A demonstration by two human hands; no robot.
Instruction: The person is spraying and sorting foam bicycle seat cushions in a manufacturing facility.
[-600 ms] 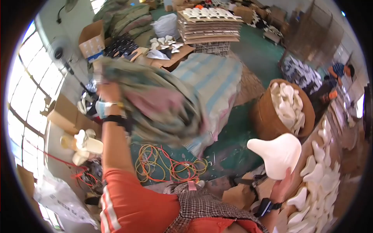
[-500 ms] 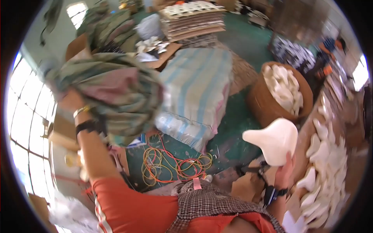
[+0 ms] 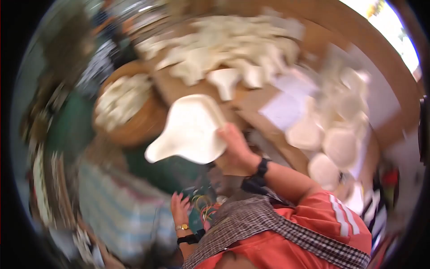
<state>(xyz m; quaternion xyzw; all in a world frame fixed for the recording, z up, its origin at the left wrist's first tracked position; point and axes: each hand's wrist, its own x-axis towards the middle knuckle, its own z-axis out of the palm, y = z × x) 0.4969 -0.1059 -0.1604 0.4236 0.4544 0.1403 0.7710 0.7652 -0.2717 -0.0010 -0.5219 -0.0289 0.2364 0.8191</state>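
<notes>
My right hand (image 3: pixel 237 148) grips the edge of a cream saddle-shaped foam pad (image 3: pixel 190 127), which looks like a bicycle seat cushion. The pad is held up in front of me, its narrow nose toward the lower left. Lower down and to the left, my left hand (image 3: pixel 180 208) is raised with fingers apart and nothing in it. Beyond the pad, a heap of similar foam pads (image 3: pixel 233 45) lies on a brown table (image 3: pixel 172 85). One pad (image 3: pixel 224 80) rests close to that table's near edge.
A round brown drum (image 3: pixel 150 119) full of foam pads stands at the left. Nearer lies a blue-striped woven sack (image 3: pixel 121 210). White paper sheets (image 3: pixel 284 103) and more pale pads (image 3: pixel 340 145) are on the right. Coloured hoses (image 3: pixel 206 208) lie on the floor. Another person (image 3: pixel 105 20) is far left.
The view has swung right toward the table. My left hand has let go of the camouflage cloth, which is out of view now. My right hand still holds the foam pad.
</notes>
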